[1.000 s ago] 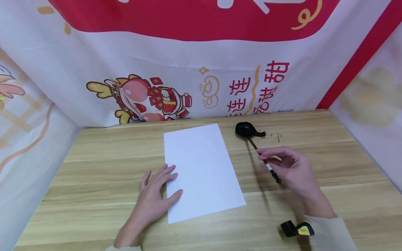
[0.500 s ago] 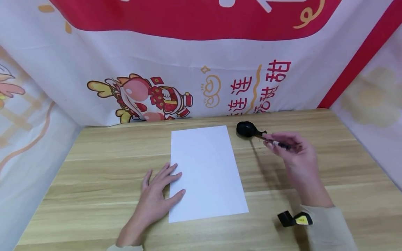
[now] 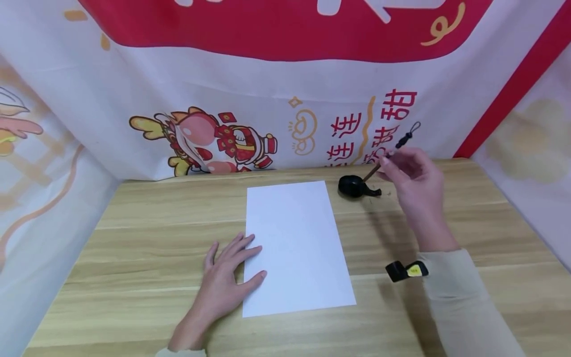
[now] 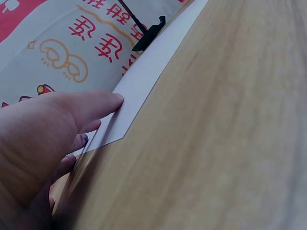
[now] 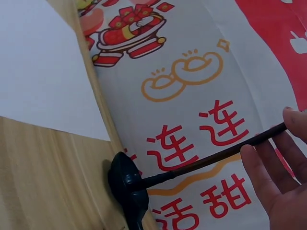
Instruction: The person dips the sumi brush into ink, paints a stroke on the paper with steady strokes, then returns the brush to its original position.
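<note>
My right hand (image 3: 419, 186) pinches a writing brush (image 3: 371, 173) by its upper handle, with the hanging loop sticking up beyond the fingers. The brush tilts, its tip down in a small black gourd-shaped ink dish (image 3: 350, 186) that has a curved stem. In the right wrist view, thumb and fingers hold the dark brush handle (image 5: 206, 163), and its bristle end meets the ink dish (image 5: 125, 189). My left hand (image 3: 225, 282) lies with spread fingers on the left edge of a blank white sheet of paper (image 3: 299, 248), thumb and fingertips over the edge.
A wood-grain table (image 3: 147, 248) carries everything. Small dark marks (image 3: 388, 194) show on the wood beside the dish. A printed cloth (image 3: 250, 79) hangs close behind the table, with more cloth at both sides. A black wrist device (image 3: 406, 270) sits at my right sleeve.
My right hand has moved away from me, and the brush's loop end has swung up from pointing towards me. The paper's far end has shifted slightly right; the left hand stays on its edge.
</note>
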`<state>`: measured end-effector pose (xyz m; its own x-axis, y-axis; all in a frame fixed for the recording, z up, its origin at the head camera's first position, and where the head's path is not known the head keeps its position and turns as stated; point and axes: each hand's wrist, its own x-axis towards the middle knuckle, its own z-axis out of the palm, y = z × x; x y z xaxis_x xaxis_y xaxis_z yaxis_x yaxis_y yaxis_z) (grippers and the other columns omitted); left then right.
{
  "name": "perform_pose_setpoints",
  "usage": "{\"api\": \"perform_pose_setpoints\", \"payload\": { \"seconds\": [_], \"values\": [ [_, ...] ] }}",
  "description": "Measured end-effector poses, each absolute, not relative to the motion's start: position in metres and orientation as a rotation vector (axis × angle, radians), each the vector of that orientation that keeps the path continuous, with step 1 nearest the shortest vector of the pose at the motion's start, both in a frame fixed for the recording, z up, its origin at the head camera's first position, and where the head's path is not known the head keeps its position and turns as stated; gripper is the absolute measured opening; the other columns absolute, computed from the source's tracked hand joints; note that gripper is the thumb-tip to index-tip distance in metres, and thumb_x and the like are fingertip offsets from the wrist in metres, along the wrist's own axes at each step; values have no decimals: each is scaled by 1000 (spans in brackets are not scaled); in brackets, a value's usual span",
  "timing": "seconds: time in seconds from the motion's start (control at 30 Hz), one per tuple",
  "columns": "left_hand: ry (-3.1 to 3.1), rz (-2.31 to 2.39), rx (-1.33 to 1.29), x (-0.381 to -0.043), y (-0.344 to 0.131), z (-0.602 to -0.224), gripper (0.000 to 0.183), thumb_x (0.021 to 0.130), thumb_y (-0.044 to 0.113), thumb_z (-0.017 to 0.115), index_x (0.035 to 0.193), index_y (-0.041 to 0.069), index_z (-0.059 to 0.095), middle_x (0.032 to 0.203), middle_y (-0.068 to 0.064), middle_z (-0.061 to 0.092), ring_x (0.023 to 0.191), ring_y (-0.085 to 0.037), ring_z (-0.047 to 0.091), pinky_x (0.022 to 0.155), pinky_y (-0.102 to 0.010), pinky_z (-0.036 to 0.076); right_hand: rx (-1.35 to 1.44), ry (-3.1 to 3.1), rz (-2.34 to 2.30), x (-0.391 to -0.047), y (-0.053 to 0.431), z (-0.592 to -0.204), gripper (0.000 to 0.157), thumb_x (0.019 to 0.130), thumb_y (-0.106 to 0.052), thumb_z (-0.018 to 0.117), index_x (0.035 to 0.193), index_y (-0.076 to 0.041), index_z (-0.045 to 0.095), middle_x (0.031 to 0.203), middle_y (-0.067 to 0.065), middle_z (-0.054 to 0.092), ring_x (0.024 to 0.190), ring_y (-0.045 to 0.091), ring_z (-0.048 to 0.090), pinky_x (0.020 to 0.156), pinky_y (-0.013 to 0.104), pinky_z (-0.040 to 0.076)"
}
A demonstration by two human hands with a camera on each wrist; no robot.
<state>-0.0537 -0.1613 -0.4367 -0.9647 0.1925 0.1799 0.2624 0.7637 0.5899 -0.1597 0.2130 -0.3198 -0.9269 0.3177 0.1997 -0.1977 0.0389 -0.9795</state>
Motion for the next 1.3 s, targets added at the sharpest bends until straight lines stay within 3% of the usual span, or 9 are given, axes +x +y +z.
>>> {"api": "perform_pose_setpoints", "payload": {
  "seconds": [0.33,0.6,0.83,1.3],
  "values": [
    [-2854,-963,-367,-54,-159,-438,55,88,39,87,139,24,72,165,1,55,160,-32,42,131,-71,5,-3,-2156,1569,-186,210,-315,37,107,-21,67,142,-14,57,118,-6,67,110,13,68,79,20,65],
    [-2846,-964,-360,-54,-160,-438,55,88,39,87,138,24,73,164,1,55,159,-32,43,131,-70,5,3,-2142,1584,-194,207,-321,28,107,-17,66,133,-12,59,115,-3,67,107,14,69,78,24,67],
    [-2844,-977,-355,-54,-160,-438,54,88,38,87,138,24,73,164,2,55,160,-31,42,131,-70,5,34,-2150,1530,-195,204,-321,25,108,-20,65,131,-11,59,111,-5,67,103,12,69,77,19,65],
    [-2848,-995,-352,-54,-160,-437,53,89,38,87,138,24,73,164,3,55,160,-30,42,131,-70,6,33,-2214,1432,-192,200,-323,34,109,-28,62,135,-7,56,113,-3,68,101,10,68,74,16,64]
  ]
}}
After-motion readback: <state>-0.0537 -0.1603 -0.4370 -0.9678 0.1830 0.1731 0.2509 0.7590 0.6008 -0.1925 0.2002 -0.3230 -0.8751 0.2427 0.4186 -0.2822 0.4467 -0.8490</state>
